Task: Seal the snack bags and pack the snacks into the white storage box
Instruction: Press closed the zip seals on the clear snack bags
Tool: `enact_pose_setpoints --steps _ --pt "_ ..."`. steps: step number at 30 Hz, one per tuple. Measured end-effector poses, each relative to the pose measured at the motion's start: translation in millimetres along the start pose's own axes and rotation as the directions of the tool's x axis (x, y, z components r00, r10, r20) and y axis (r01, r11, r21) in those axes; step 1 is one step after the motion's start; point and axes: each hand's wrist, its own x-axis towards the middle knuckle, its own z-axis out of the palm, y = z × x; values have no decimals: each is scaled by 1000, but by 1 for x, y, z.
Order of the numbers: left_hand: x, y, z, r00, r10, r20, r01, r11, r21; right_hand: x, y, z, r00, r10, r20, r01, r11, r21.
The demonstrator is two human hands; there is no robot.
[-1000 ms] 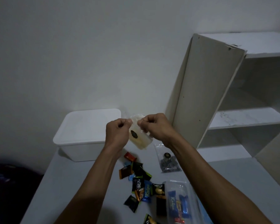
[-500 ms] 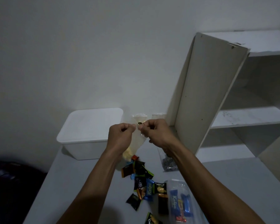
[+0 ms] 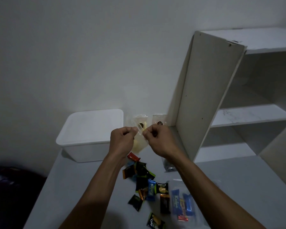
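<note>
My left hand (image 3: 122, 139) and my right hand (image 3: 158, 139) pinch the top edge of a clear zip bag (image 3: 140, 144) holding pale yellow snacks. It hangs upright between them above the table. The white storage box (image 3: 89, 136) with its lid on stands behind and left of my left hand. Loose wrapped snacks (image 3: 143, 180) lie scattered on the table below my wrists. A clear bag with blue snack bars (image 3: 182, 204) lies near my right forearm. Another clear bag with dark snacks (image 3: 169, 166) is partly hidden behind my right wrist.
A white shelf unit (image 3: 221, 96) stands on the grey table (image 3: 73, 195) at the right, close to my right hand. Two more clear bags (image 3: 158, 120) lean at the wall between box and shelf. A dark object (image 3: 10, 187) sits off the table's left edge.
The bag went from lying sideways between my fists to hanging upright, and both hands now pinch its top edge close together. The view shifted slightly.
</note>
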Motion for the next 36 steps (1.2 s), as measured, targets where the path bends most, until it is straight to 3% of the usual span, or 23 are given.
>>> enact_pose_setpoints --steps 4,6,11,16,21,36 --pt "10 -14 -11 975 144 -171 -120 982 145 1 -8 -30 993 -100 68 109 985 -134" --pt "17 -15 -20 972 209 -108 -187 966 179 3 -14 -49 978 -123 169 153 971 -184" --pt "21 -9 -27 952 303 48 -304 953 -5 10 -24 -77 953 -125 276 187 959 -213" --pt "17 -16 -17 989 133 -70 -146 964 -223 5 2 -78 983 -50 179 28 992 123" --pt "23 -29 -9 997 41 -71 -59 959 -276 6 36 -58 999 -11 -40 19 978 207" --pt "127 -76 53 987 70 -146 -92 984 -153 118 97 -37 983 94 -155 -67 983 173"
